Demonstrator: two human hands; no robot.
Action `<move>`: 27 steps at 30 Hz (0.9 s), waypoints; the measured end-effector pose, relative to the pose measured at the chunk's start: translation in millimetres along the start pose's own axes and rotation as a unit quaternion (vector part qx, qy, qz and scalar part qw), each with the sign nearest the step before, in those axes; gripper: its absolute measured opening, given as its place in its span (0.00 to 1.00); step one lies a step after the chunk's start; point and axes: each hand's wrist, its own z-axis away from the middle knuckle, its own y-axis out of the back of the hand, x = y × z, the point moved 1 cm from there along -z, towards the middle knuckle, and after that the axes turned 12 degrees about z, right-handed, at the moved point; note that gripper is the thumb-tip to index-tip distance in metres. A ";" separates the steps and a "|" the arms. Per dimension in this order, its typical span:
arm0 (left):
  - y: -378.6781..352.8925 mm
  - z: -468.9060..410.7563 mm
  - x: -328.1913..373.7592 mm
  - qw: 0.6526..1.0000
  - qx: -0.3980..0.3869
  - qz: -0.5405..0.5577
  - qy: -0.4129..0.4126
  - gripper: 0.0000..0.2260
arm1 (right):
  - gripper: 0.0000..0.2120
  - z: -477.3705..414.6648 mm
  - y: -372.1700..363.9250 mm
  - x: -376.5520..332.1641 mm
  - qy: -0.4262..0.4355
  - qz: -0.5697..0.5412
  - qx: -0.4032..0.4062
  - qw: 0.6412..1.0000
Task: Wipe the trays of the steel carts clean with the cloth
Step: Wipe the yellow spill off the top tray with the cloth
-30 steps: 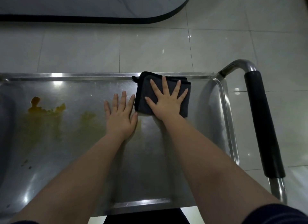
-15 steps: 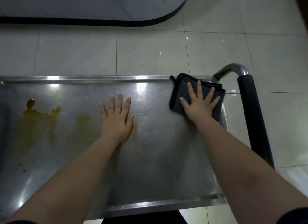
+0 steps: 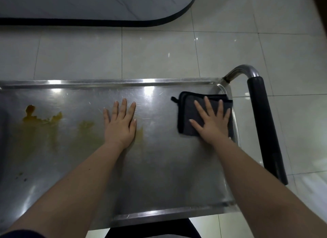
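The steel cart's top tray (image 3: 106, 82) fills the view below me. A folded dark grey cloth (image 3: 187, 112) lies in the tray's far right corner, against the right rim. My right hand (image 3: 212, 126) presses flat on the cloth with fingers spread. My left hand (image 3: 120, 125) rests flat and empty on the bare steel near the tray's middle. An orange-brown sauce stain (image 3: 40, 119) with smears spreads over the left half, and a fainter yellow smear (image 3: 140, 131) shows beside my left hand.
The cart's push handle (image 3: 265, 131), with a black grip on a steel tube, runs along the right end of the tray. A rounded pale tabletop with a dark edge (image 3: 88, 5) lies beyond over a glossy tiled floor (image 3: 159, 57).
My right hand slid the cloth from the middle of the far rim to the right end, then slightly towards me along the right rim. My left hand stayed flat in place.
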 end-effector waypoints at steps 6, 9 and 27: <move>0.5 -0.6 2.7 1.000 -0.006 -0.010 0.003 0.27 | 0.34 7.8 -1.3 -2.7 -0.012 -0.003 -0.027 1.000; 3.2 -0.2 2.4 1.000 -0.006 0.000 0.000 0.27 | 0.35 24.9 1.2 -48.6 0.054 -0.006 -0.003 0.999; 8.2 5.3 9.1 1.000 -0.015 -0.003 0.002 0.25 | 0.35 92.5 -34.5 16.4 -0.036 0.008 -0.012 0.999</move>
